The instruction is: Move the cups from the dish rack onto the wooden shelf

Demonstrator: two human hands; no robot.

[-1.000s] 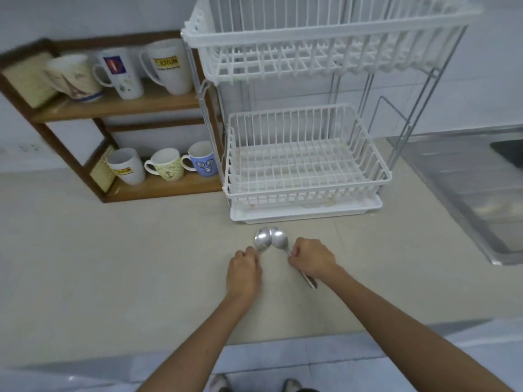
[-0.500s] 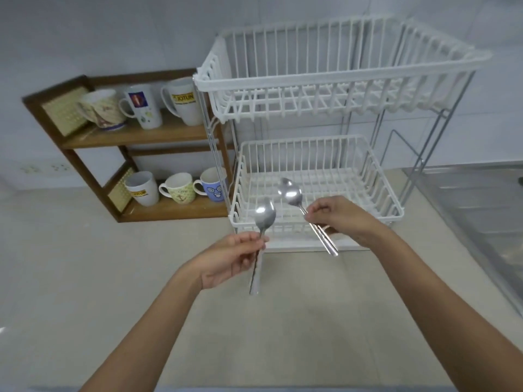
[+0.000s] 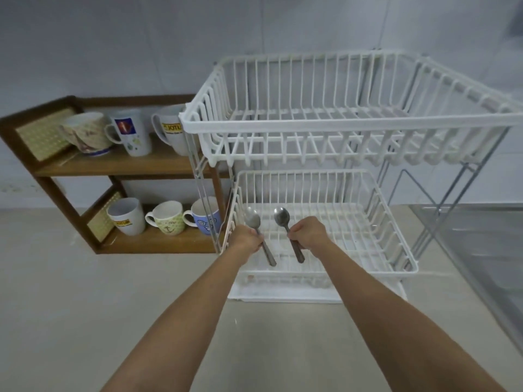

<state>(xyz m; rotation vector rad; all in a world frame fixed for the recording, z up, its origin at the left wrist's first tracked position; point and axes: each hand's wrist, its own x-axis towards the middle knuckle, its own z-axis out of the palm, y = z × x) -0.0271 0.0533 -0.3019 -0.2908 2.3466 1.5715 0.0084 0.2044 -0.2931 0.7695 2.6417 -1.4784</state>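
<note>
The white two-tier dish rack (image 3: 351, 127) holds no cups in either basket. On the wooden shelf (image 3: 119, 165) at the left, three mugs stand on the top board: a patterned one (image 3: 85, 134), a tall white one (image 3: 131, 131) and a white one with a yellow label (image 3: 171, 134). Three more sit on the bottom board: a white mug (image 3: 126, 216), a cream one (image 3: 167, 217) and a blue one (image 3: 205, 216). My left hand (image 3: 247, 240) grips a metal spoon (image 3: 253, 220), and my right hand (image 3: 308, 234) grips another spoon (image 3: 281, 216), both held upright over the lower basket (image 3: 368, 222).
The rack stands on a white drip tray (image 3: 283, 294) on the beige counter (image 3: 70, 306). A steel sink drainboard (image 3: 486, 250) lies at the right. A tiled wall runs behind everything.
Both hands lifted the spoons from the counter and carried them forward over the rack's lower basket. The view tilted up and closer to the rack.
</note>
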